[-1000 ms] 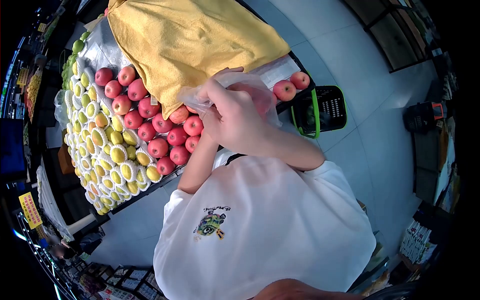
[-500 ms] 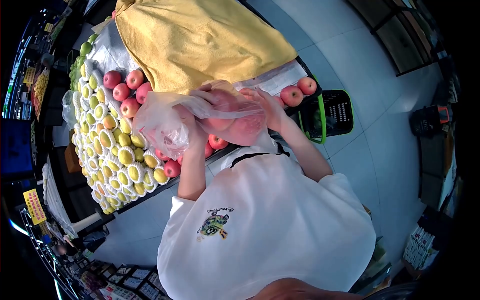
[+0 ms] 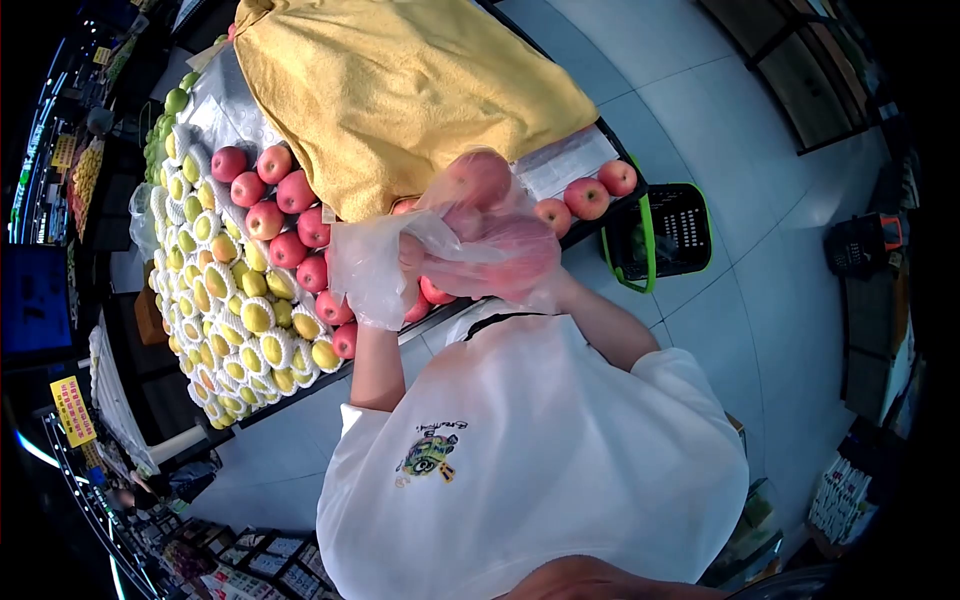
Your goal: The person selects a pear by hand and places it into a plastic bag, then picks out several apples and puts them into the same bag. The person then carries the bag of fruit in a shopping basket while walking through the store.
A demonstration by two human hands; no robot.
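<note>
A thin clear plastic bag (image 3: pixel 372 275) with several red apples (image 3: pixel 482 180) in it is held over the front edge of the fruit stand. My left hand (image 3: pixel 408 262) is closed round the gathered part of the bag, its fingers partly veiled by the plastic. My right hand (image 3: pixel 552 288) is at the lower right side of the bag, against the bagged apples; its fingers are hidden behind the plastic. Loose red apples (image 3: pixel 288 249) lie in rows left of my left hand. More apples (image 3: pixel 586 198) sit at the stand's right corner.
A yellow cloth (image 3: pixel 400 90) covers the back of the stand. Yellow-green fruit in white foam nets (image 3: pixel 257 317) is heaped on the left. A black basket with a green handle (image 3: pixel 690 225) stands beyond the right corner, over the tiled floor (image 3: pixel 770 290).
The bag and my left hand have shifted right, uncovering more loose apples. My right hand, earlier spread at the bag's right side, has moved lower and its fingers have gone behind the bag.
</note>
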